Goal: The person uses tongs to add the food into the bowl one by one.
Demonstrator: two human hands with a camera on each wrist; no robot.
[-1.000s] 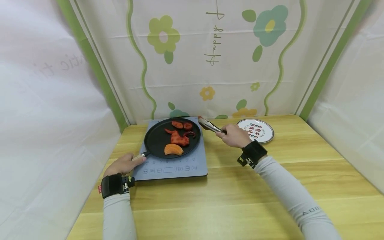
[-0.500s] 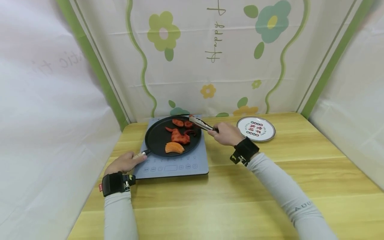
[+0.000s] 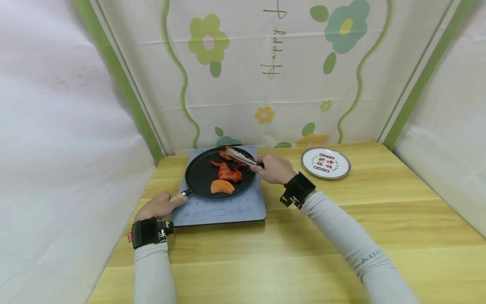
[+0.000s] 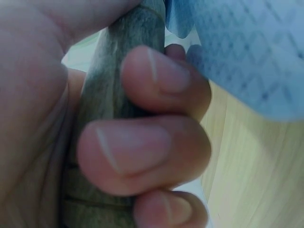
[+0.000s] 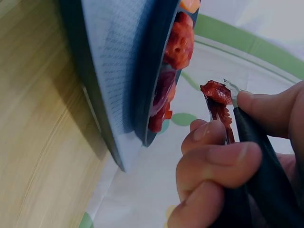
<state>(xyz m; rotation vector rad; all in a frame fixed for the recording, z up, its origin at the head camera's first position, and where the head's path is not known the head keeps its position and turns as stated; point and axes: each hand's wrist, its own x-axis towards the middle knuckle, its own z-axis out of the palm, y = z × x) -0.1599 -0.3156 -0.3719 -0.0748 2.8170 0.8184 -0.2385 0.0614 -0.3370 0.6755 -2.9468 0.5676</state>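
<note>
My left hand (image 3: 157, 205) grips the wooden-looking handle (image 4: 109, 80) of a flat black pan (image 3: 197, 175); its fingers curl round the handle in the left wrist view. My right hand (image 3: 276, 169) holds metal tongs (image 3: 241, 157) with black grips over the pan's right rim. Between the tong tips is a small red piece of food (image 5: 216, 91), above the pan's far side. A red piece like a chicken wing (image 3: 229, 173) and an orange wedge (image 3: 222, 187) lie in the pan. The tongs partly hide other red pieces behind them.
Under the pan is a grey-blue induction cooktop (image 3: 239, 215) with touch keys along its front. A white plate (image 3: 309, 162) with red lettering stands to the right on the wooden table (image 3: 288, 253). Printed cloth (image 3: 235, 88) hangs behind and at both sides.
My right hand has moved left with the tongs, carrying the red piece from beyond the pan's right rim to over its far side. My left hand stays on the handle.
</note>
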